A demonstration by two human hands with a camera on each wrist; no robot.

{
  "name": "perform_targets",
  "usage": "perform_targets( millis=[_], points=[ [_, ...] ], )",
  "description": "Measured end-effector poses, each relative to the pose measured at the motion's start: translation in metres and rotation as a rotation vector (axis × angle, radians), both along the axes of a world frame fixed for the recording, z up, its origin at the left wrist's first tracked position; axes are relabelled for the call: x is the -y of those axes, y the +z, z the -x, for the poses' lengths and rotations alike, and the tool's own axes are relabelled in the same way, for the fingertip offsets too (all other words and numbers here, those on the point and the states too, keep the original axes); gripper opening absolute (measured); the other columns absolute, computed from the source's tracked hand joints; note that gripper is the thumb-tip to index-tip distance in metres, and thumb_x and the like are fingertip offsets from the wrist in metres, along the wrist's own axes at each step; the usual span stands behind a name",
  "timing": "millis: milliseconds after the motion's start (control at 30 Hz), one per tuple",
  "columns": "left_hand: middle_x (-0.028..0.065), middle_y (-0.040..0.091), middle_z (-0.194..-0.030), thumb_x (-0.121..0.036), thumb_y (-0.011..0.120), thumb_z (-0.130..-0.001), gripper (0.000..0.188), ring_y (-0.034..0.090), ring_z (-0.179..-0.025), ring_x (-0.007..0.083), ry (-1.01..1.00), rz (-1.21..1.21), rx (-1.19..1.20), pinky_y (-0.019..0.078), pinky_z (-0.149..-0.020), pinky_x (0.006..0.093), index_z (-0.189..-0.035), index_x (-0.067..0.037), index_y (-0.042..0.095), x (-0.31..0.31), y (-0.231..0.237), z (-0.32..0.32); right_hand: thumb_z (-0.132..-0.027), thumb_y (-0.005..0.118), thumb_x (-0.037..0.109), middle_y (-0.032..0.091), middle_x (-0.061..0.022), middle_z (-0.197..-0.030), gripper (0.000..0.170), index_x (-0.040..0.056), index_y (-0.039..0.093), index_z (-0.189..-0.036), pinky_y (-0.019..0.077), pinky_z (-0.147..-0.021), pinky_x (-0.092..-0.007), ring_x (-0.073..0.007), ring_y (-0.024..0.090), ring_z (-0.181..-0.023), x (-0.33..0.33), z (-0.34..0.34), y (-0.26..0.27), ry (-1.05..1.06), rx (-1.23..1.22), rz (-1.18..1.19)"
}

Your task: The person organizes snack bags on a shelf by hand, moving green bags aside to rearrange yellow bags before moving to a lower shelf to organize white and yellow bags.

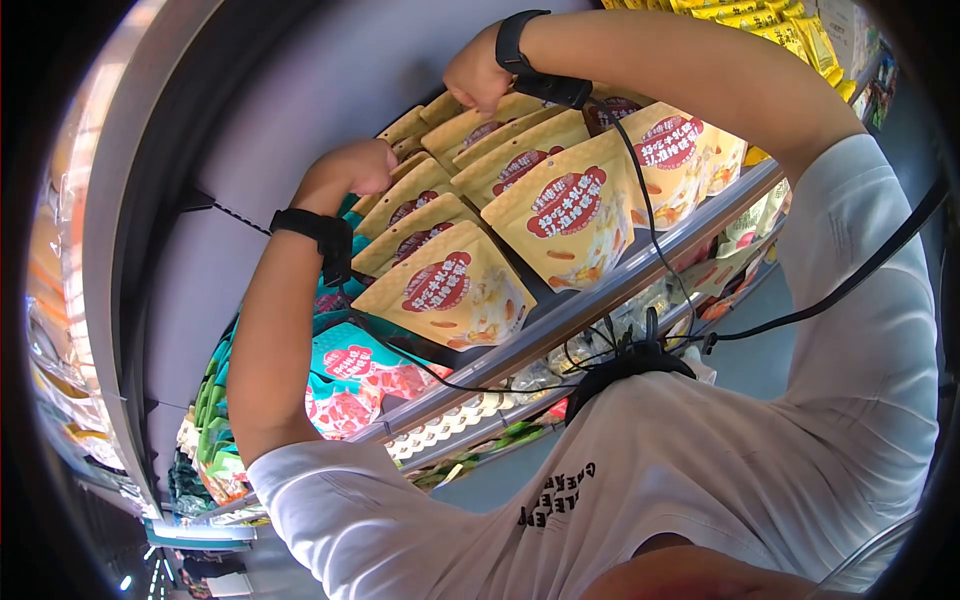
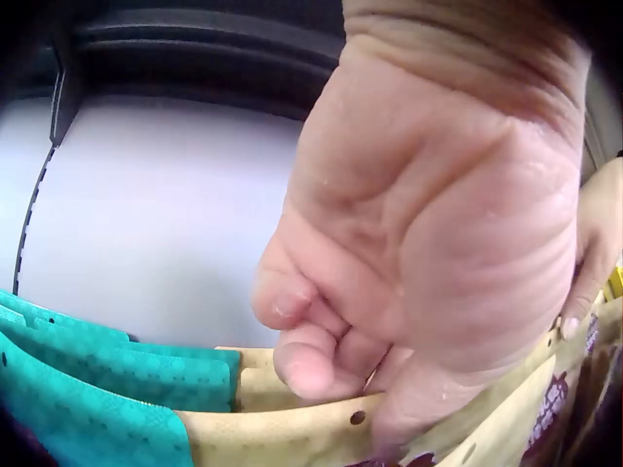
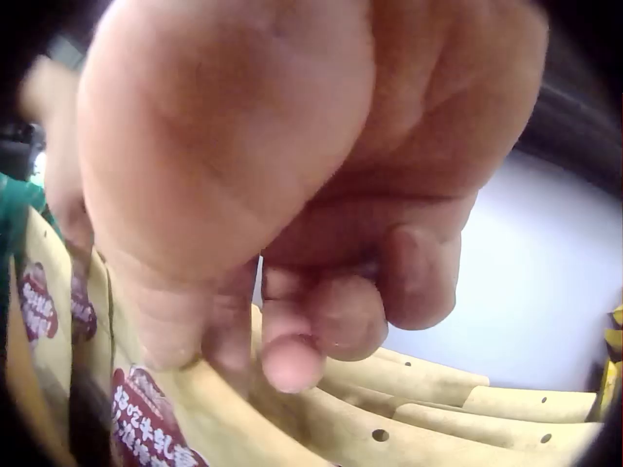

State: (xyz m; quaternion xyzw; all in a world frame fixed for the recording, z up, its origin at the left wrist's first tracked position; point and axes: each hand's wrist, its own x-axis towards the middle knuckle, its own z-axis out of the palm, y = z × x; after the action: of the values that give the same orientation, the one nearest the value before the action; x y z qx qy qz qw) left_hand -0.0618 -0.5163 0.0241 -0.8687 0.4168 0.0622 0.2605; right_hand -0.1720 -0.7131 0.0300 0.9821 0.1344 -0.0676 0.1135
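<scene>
At the back of a shelf's left row of yellow bags (image 1: 440,285), my left hand (image 1: 362,168) is bent down. Its thumb lies in front of the top edge of a yellow bag (image 2: 282,436) and its curled fingers behind, in the left wrist view (image 2: 438,214). Farther right, my right hand (image 1: 478,75) reaches the back of the neighbouring row. In the right wrist view, the thumb and forefinger of this hand (image 3: 292,185) pinch the top edge of another yellow bag (image 3: 229,428) with a dark red label.
Teal bags (image 1: 350,365) stand left of the yellow ones, and small yellow packets (image 1: 790,40) lie at the upper right. A metal shelf rail (image 1: 690,235) runs along the front. Black cables (image 1: 655,235) hang from both wrists across the bags. Lower shelves hold other packs.
</scene>
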Motion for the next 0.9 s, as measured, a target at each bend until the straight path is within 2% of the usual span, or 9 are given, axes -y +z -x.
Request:
perform_targets(
  millis=[67,133,233,267,367,433,567,633,900],
  points=[
    [0.0116,0.059,-0.066,-0.019,0.063,-0.079,0.019,0.054,-0.060,0.0243,0.021,-0.047,0.014,0.0451,-0.058,0.0397,-0.081,-0.001,0.062,0.000,0.008,0.012,-0.078,0.067,0.029,0.062,-0.0076,-0.064,0.026,0.0031,0.066,-0.075,0.0474,-0.064,-0.0396,-0.0223,0.060,-0.066,-0.001,0.000,0.002,-0.021,-0.013,-0.058],
    [0.0056,0.061,-0.065,-0.016,0.061,-0.078,0.016,0.055,-0.062,0.0143,0.073,0.137,-0.186,0.0461,-0.060,0.0311,-0.081,-0.002,0.067,-0.001,0.021,0.025,-0.082,0.063,0.034,0.063,-0.0082,-0.066,0.031,0.0040,0.067,-0.076,0.0477,-0.064,-0.0393,-0.0225,0.061,-0.068,0.001,0.000,0.004,-0.072,0.040,-0.174],
    [0.0060,0.062,-0.070,-0.020,0.061,-0.080,0.019,0.056,-0.065,0.0135,0.130,0.396,-0.333,0.0470,-0.060,0.0297,-0.082,-0.003,0.066,-0.003,0.035,-0.002,-0.082,0.065,0.034,0.064,-0.0091,-0.070,0.030,0.0049,0.067,-0.077,0.0479,-0.068,-0.0404,-0.0232,0.062,-0.071,0.018,-0.015,0.004,-0.053,0.133,-0.174],
    [0.0074,0.066,-0.079,-0.023,0.063,-0.080,0.022,0.059,-0.069,0.0179,0.144,0.458,-0.306,0.0481,-0.066,0.0332,-0.085,-0.002,0.066,-0.003,0.038,-0.015,-0.082,0.065,0.034,0.064,-0.0091,-0.070,0.030,0.0049,0.067,-0.077,0.0479,-0.068,-0.0404,-0.0232,0.062,-0.071,0.023,-0.027,0.003,-0.053,0.133,-0.175],
    [0.0080,0.066,-0.083,-0.021,0.066,-0.078,0.022,0.060,-0.076,0.0196,0.003,0.461,-0.171,0.0486,-0.071,0.0344,-0.088,-0.001,0.066,-0.005,0.029,-0.050,-0.080,0.068,0.034,0.067,-0.0112,-0.080,0.031,0.0041,0.069,-0.087,0.0483,-0.072,-0.0421,-0.0251,0.063,-0.078,0.027,-0.042,0.007,-0.081,0.084,0.099],
    [0.0075,0.066,-0.084,-0.018,0.067,-0.076,0.022,0.061,-0.080,0.0206,0.017,0.438,-0.180,0.0485,-0.075,0.0359,-0.091,-0.002,0.066,0.002,0.020,-0.048,-0.076,0.074,0.030,0.063,-0.0082,-0.074,0.029,0.0029,0.068,-0.087,0.0475,-0.061,-0.0387,-0.0224,0.059,-0.068,0.017,-0.012,0.016,-0.146,0.002,0.012],
    [0.0084,0.067,-0.081,-0.014,0.063,-0.077,0.021,0.062,-0.073,0.0214,0.074,0.317,-0.244,0.0495,-0.073,0.0375,-0.095,-0.005,0.068,0.015,0.002,-0.044,-0.070,0.075,0.024,0.063,-0.0076,-0.075,0.029,0.0048,0.069,-0.091,0.0477,-0.060,-0.0375,-0.0214,0.058,-0.068,0.014,-0.014,0.014,-0.172,-0.056,0.060],
    [0.0118,0.068,-0.082,-0.010,0.057,-0.079,0.023,0.062,-0.070,0.0240,0.148,0.060,-0.033,0.0502,-0.071,0.0374,-0.099,-0.004,0.068,0.021,-0.004,-0.040,-0.068,0.074,0.020,0.063,-0.0070,-0.075,0.030,0.0049,0.069,-0.094,0.0478,-0.061,-0.0371,-0.0207,0.058,-0.067,0.018,-0.018,0.011,-0.169,-0.066,0.038],
    [0.0127,0.068,-0.078,-0.010,0.051,-0.081,0.025,0.066,-0.065,0.0226,0.150,0.054,-0.039,0.0489,-0.060,0.0400,-0.102,-0.003,0.064,0.007,0.004,-0.020,-0.067,0.071,0.009,0.063,-0.0057,-0.074,0.027,0.0061,0.069,-0.094,0.0482,-0.061,-0.0366,-0.0194,0.058,-0.066,0.020,-0.014,-0.002,-0.166,-0.055,-0.155]
  ],
)
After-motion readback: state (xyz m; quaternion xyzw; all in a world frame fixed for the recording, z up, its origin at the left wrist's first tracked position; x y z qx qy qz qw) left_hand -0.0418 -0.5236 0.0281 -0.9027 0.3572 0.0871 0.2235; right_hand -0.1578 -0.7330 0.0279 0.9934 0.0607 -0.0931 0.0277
